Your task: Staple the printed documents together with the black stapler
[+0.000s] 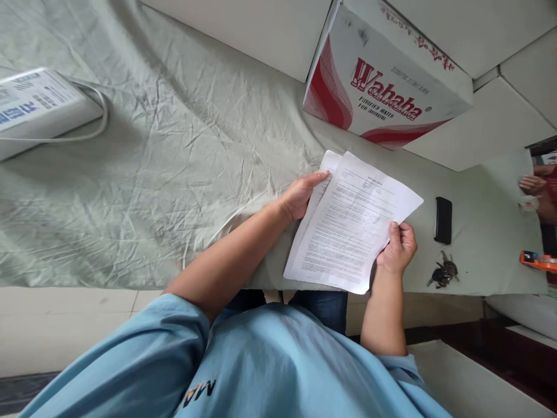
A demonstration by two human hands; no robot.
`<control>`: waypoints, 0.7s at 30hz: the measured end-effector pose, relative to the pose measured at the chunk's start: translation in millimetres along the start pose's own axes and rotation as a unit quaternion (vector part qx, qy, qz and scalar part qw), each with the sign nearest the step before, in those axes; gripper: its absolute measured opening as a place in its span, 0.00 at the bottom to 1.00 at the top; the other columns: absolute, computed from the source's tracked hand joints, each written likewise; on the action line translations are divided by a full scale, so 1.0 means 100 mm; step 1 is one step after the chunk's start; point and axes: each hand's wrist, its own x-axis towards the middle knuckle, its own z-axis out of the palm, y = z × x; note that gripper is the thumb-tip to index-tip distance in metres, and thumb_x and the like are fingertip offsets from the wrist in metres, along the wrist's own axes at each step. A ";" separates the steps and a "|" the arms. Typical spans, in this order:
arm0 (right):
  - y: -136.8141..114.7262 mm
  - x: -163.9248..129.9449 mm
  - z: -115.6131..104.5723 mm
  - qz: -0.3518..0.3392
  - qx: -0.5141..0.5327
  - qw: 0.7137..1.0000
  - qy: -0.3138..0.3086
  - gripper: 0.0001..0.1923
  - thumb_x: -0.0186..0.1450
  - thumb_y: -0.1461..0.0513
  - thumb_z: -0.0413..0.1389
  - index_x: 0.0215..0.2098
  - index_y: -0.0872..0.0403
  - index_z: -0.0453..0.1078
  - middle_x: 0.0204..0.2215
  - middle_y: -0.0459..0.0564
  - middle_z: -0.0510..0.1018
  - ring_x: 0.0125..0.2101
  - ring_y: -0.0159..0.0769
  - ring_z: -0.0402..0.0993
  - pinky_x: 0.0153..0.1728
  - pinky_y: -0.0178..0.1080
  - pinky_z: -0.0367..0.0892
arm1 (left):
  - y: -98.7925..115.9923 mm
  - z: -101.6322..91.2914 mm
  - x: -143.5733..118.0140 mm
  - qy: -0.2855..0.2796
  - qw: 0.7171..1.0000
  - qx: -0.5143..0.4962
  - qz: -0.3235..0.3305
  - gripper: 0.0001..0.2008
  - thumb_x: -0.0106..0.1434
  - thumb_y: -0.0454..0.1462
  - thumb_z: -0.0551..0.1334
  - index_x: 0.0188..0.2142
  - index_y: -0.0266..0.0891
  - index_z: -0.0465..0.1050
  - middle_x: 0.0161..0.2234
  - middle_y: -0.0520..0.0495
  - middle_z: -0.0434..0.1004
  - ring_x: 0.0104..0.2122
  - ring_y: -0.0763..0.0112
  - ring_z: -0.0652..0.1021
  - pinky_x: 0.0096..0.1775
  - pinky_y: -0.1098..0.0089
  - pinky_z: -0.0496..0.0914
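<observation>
Left hand (300, 194): gripped the far left edge of the papers (352, 223), thumb lying on top of the sheets, fingers hidden beneath.
Right hand (398, 248): clamped on the near right edge of the papers, thumb on the printed face, fingers curled under.
Papers: a thin set of printed white sheets, held between both hands just above the counter (174, 174); the top sheet sat slightly offset, so an under sheet showed along the left and far edges. Text too small to read.
Counter: covered by a creased pale green cloth (152, 191).
Carton (383, 75): white and red, marked "Wahaha", stood on the counter beyond the papers, near them.
Phone (442, 220): black, lay flat on the cloth to the right of the papers, just beyond the right hand.
Keys (444, 271): lay on the cloth nearer than the phone, close to the right hand, not touching it.
White box (39, 110): sat at the far left of the counter, a white cable (98, 125) looped beside it, well apart from the papers.
Shirt (261, 366): light blue, filled the lower frame.
Other person's hand (533, 184): visible at the right edge, well apart.
</observation>
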 end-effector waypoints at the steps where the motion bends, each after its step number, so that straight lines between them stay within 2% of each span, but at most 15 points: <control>1: 0.00 0.02 -0.03 -0.012 -0.008 1.000 0.008 0.20 0.62 0.46 0.73 0.38 0.49 0.76 0.30 0.40 0.78 0.34 0.36 0.76 0.45 0.42 0.76 | 0.00 0.00 0.00 -0.005 1.000 0.009 0.003 0.23 0.69 0.54 0.71 0.53 0.40 0.82 0.46 0.36 0.91 0.47 0.47 0.89 0.47 0.51 0.84; 6: -0.14 0.03 -0.07 -0.032 -0.010 0.999 0.026 0.18 0.61 0.48 0.74 0.36 0.50 0.77 0.29 0.40 0.74 0.32 0.34 0.71 0.42 0.40 0.73 | -0.02 -0.02 0.03 -0.011 1.000 0.025 0.014 0.22 0.70 0.55 0.70 0.51 0.40 0.82 0.44 0.36 0.91 0.49 0.44 0.89 0.49 0.49 0.84; 11: -0.27 -0.04 0.04 -0.009 0.000 1.000 0.007 0.18 0.60 0.47 0.74 0.35 0.50 0.78 0.29 0.41 0.77 0.31 0.34 0.72 0.40 0.39 0.73 | 0.01 0.04 -0.02 -0.008 1.000 -0.004 0.004 0.17 0.71 0.50 0.69 0.47 0.39 0.80 0.45 0.38 0.91 0.54 0.44 0.88 0.52 0.51 0.82; 14: -0.29 -0.05 0.09 0.002 -0.004 1.000 0.007 0.20 0.58 0.45 0.75 0.34 0.50 0.78 0.29 0.41 0.78 0.31 0.35 0.73 0.40 0.40 0.74 | 0.04 0.08 -0.04 -0.020 1.000 -0.006 0.013 0.19 0.69 0.51 0.72 0.48 0.39 0.79 0.46 0.37 0.90 0.55 0.42 0.87 0.53 0.50 0.82; 18: -0.28 -0.06 0.10 0.012 -0.001 1.000 0.005 0.22 0.56 0.45 0.76 0.34 0.50 0.78 0.29 0.42 0.80 0.32 0.35 0.74 0.40 0.41 0.75 | 0.03 0.07 -0.02 -0.033 0.999 0.011 0.026 0.22 0.66 0.52 0.73 0.49 0.39 0.78 0.45 0.36 0.90 0.54 0.41 0.88 0.54 0.47 0.82; 21: -0.28 -0.07 0.09 0.016 0.008 1.000 0.000 0.21 0.57 0.45 0.76 0.34 0.50 0.78 0.29 0.41 0.78 0.31 0.34 0.73 0.40 0.40 0.74 | 0.00 0.05 0.00 -0.028 0.999 0.001 0.020 0.21 0.66 0.50 0.74 0.50 0.39 0.79 0.46 0.36 0.90 0.51 0.44 0.89 0.53 0.49 0.82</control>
